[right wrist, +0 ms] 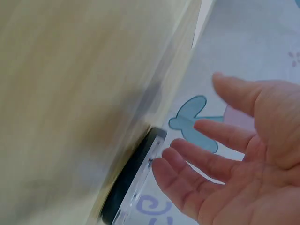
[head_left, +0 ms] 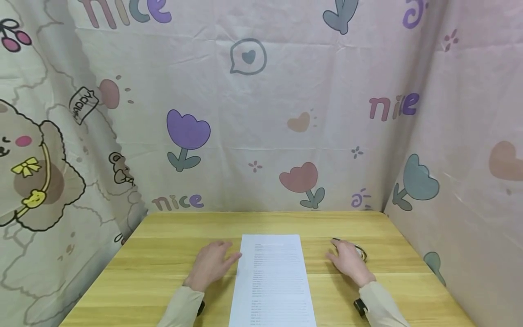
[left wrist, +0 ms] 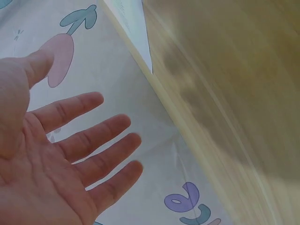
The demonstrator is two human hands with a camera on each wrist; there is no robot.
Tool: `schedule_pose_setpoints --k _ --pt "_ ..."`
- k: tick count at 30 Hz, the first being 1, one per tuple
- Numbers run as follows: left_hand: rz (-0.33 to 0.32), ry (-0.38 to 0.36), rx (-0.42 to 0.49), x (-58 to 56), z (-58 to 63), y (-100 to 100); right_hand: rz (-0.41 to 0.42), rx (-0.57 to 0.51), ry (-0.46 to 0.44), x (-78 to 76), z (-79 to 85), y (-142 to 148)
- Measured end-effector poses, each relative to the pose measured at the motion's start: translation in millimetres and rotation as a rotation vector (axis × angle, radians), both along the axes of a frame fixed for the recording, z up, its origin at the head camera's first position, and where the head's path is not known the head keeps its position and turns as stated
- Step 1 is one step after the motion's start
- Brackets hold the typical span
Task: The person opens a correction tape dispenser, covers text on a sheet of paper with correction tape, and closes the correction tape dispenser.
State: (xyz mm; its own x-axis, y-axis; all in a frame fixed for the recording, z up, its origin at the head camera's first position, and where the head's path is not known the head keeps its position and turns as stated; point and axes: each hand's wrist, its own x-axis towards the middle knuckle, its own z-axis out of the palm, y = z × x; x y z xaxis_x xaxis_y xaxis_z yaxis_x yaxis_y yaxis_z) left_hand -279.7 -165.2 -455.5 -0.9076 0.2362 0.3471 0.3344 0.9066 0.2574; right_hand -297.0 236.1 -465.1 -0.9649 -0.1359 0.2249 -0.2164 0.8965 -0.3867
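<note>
Right hand [head_left: 349, 261], empty, fingers loosely bent, hangs just beside a dark-rimmed object [right wrist: 131, 176] on the table [head_left: 143, 268], probably light, stiff, best held by its rim. Left hand [head_left: 210, 267], empty, fingers apart, is near the printed sheet [head_left: 271, 277], likely easily creased.

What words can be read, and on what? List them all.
"nice": back cloth, upper left, top cut off
"nice": back cloth, right
"nice": back cloth, lower left
"HAPPY": bubble on left cloth
Paper: printed lines, too small to read
</note>
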Motion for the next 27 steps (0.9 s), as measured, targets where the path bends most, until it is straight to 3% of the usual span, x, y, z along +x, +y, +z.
schedule_pose_setpoints --k 7,14,27 --pt "-0.008 -0.028 0.009 0.0 1.3 1.9 -0.099 0.099 0.039 -6.7 4.3 17.9" --pt "-0.038 -0.067 0.038 -0.1 2.9 5.1 -0.106 0.120 -0.075 -10.9 4.1 26.3" --pt "-0.051 -0.079 0.049 -0.9 4.7 9.1 -0.119 0.083 -0.157 -18.0 -2.3 32.4"
